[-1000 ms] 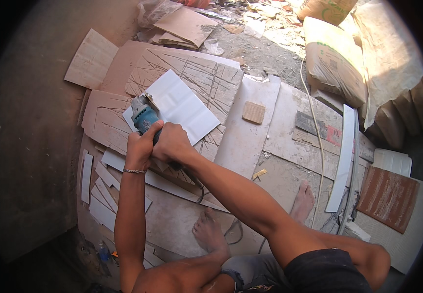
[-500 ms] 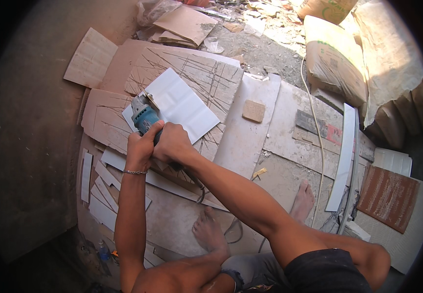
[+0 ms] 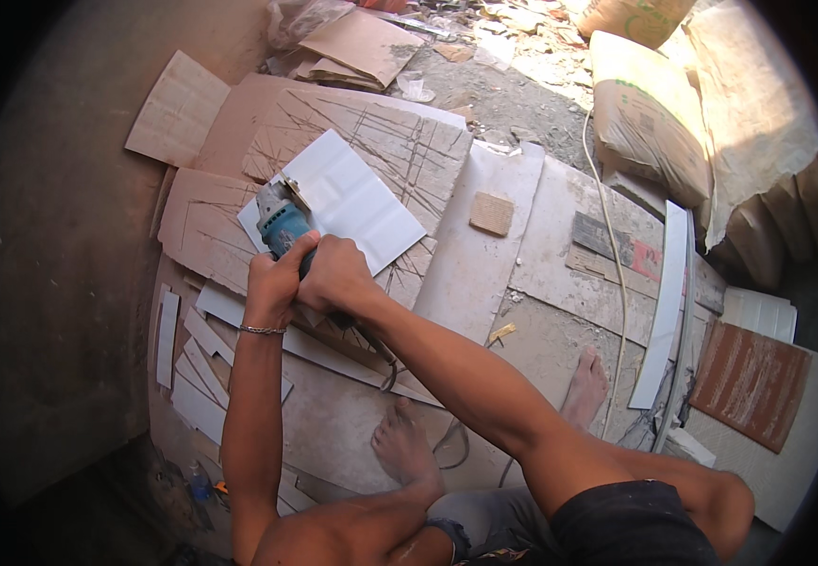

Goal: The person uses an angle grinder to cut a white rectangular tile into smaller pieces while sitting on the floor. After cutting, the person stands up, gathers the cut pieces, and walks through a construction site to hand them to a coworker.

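Note:
Both my hands grip a blue-green angle grinder by its dark rear body. My left hand, with a chain bracelet at the wrist, is wrapped round its left side. Against it, my right hand closes round the right side. The grinder's metal head and disc sit over the left part of a glossy white tile; whether the disc touches the tile I cannot tell. Beneath the tile lies a board scored with many dark cut lines. A dark cord runs back from the grinder under my right forearm.
White tile offcuts lie left of my left forearm. A square tan block sits right of the board. A pale cable crosses the floor beside a long white strip. Full sacks stand at the far right. My bare feet are close below.
Almost nothing differs. The grinder head has shifted very slightly to the right over the tile, with both hands still around the tool.

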A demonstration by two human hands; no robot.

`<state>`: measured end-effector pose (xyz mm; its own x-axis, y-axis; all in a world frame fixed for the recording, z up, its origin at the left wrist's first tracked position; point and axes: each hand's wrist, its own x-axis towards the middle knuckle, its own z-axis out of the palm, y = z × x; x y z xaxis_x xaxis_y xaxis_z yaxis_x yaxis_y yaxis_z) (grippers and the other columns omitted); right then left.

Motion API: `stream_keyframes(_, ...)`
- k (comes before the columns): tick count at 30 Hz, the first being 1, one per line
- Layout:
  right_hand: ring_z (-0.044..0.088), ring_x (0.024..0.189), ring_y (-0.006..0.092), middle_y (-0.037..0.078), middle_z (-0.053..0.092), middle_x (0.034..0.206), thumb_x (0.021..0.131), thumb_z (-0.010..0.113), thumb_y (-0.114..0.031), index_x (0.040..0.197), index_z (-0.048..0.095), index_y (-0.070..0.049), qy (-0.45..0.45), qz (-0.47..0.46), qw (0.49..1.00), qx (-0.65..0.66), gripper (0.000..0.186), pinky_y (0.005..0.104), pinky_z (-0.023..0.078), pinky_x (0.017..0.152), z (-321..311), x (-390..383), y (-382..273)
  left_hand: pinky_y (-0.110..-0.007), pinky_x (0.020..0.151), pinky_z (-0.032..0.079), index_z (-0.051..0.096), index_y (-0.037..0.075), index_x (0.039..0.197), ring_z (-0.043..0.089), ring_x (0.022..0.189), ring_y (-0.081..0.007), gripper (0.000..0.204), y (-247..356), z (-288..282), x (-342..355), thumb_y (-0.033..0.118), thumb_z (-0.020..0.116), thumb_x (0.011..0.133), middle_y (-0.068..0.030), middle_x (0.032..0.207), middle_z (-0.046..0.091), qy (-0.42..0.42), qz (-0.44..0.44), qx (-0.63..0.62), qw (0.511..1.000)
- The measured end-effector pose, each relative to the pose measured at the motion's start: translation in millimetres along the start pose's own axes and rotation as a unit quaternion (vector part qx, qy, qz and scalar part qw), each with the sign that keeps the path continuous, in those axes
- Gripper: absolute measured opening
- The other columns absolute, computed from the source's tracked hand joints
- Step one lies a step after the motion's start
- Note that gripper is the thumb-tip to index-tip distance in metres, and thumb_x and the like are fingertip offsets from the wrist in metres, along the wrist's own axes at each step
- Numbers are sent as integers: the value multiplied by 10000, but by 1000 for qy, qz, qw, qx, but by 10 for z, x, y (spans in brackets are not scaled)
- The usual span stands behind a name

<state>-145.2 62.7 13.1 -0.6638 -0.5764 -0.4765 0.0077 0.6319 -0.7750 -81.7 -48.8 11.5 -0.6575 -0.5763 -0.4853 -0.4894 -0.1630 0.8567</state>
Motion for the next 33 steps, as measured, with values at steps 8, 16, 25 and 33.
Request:
stream_keyframes(8, 729, 1030, 444, 319, 712, 1049, 676, 773, -127, 1011, 662, 125, -1, -4, 1000, -2, 434, 442, 609, 895, 27, 16, 37, -295, 639, 544, 725, -37, 874, 674, 707, -134, 396, 4, 7, -25, 325, 881, 843, -90, 864, 727, 1, -4, 0, 1000)
stream_keyframes(16, 730, 1032, 443, 315, 713, 1057, 680, 777, -130, 1023, 657, 123, -17, 9, 1000, -12, 442, 440, 610, 893, 4, -13, 27, -305, 658, 567, 708, -58, 931, 694, 737, -145, 406, -15, 6, -43, 313, 866, 882, -95, 893, 730, -11, -13, -10, 1000)
stream_keyframes(25, 726, 1048, 436, 317, 705, 1079, 691, 778, -129, 1049, 641, 124, -21, 12, 1000, -10, 459, 440, 606, 900, -13, -50, 27, -308, 650, 551, 721, -20, 880, 676, 719, -136, 381, -34, 25, -60, 327, 878, 854, -82, 861, 723, 1, -7, -4, 1000)
stream_keyframes(33, 728, 1038, 440, 315, 708, 1067, 673, 783, -119, 1034, 644, 124, -17, 15, 1000, -6, 456, 438, 608, 895, -16, -71, 29, -298, 650, 562, 708, -53, 914, 690, 736, -140, 406, -39, 9, -68, 319, 865, 881, -92, 887, 727, -4, -9, 12, 1000)
